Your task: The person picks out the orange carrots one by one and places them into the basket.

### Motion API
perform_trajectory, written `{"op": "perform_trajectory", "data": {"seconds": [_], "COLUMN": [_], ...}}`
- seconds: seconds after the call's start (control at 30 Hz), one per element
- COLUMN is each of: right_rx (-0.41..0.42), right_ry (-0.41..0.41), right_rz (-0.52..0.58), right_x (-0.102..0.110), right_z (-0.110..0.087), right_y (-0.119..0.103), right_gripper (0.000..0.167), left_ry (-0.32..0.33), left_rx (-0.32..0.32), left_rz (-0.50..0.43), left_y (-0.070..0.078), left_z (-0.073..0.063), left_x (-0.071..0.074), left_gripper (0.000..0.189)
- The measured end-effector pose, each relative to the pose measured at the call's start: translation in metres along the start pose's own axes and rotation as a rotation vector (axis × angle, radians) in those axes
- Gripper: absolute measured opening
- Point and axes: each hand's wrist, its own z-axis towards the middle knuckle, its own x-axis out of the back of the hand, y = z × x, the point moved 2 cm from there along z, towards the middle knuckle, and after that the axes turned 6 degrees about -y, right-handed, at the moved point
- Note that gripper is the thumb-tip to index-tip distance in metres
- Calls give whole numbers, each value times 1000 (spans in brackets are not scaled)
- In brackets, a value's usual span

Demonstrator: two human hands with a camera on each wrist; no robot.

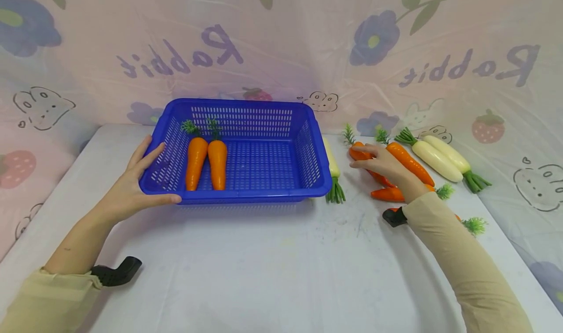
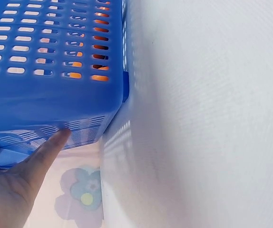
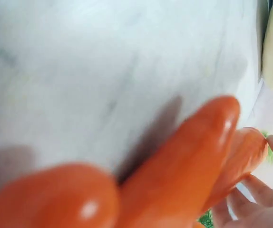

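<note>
A blue plastic basket [image 1: 246, 194] stands on the table with two orange carrots, a left carrot [image 1: 196, 163] and a right carrot [image 1: 217, 164], lying side by side inside. My left hand [image 1: 127, 188] is spread at its left end, thumb along the front rim and fingers by the left wall; in the left wrist view a straight finger touches the basket's wall [image 2: 46, 97]. On the right, my right hand [image 1: 387, 169] has thumb and fingers on either side of a carrot [image 1: 361, 153]. The right wrist view shows fingertips against that carrot [image 3: 243, 152], beyond a nearer carrot [image 3: 184, 161].
A white radish [image 1: 332, 162] lies against the basket's right side. Beside the right hand are another carrot [image 1: 409, 163], a lower carrot [image 1: 387, 194] and one partly hidden under the forearm. Two more radishes [image 1: 435, 161] lie at the back right. A printed cloth [image 1: 281, 39] hangs behind.
</note>
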Motion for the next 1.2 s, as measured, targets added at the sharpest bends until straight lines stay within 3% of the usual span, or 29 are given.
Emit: {"op": "perform_trajectory", "data": {"seconds": [0.27, 0.5, 0.83, 1.2], "right_rx": [56, 98, 118, 135], "right_ry": [11, 90, 15, 98], "right_rz": [-5, -60, 8, 5], "right_x": [-5, -6, -11, -12], "right_z": [11, 17, 22, 20], "right_y": [-5, -8, -8, -8], "right_gripper": [69, 57, 60, 61], "left_ry": [2, 4, 0, 8], "left_rx": [-2, 3, 1, -7], "left_rz": [-4, -2, -5, -9], "left_y": [0, 0, 1, 2], "left_z": [0, -1, 0, -1], "left_x": [0, 0, 0, 1], "left_gripper": [108, 108, 108, 107]}}
